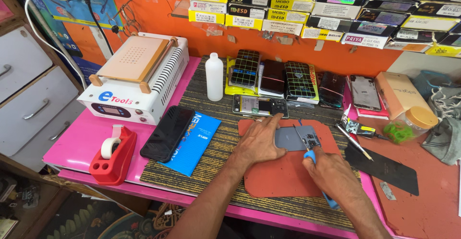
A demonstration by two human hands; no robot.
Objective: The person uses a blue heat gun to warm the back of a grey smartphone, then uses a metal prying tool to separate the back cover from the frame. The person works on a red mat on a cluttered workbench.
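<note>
Hands meet at centre frame: left hand [258,143] presses flat on a grey phone [297,138] lying lengthwise left-to-right on the red mat [283,174], while right hand [331,174] grips a blue-handled screwdriver [310,156], tip touching the phone's right end.

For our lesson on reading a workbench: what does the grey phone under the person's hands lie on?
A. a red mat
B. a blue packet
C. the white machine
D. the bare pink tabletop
A: the grey phone, steadied by the left hand, lies on the red mat.
</note>
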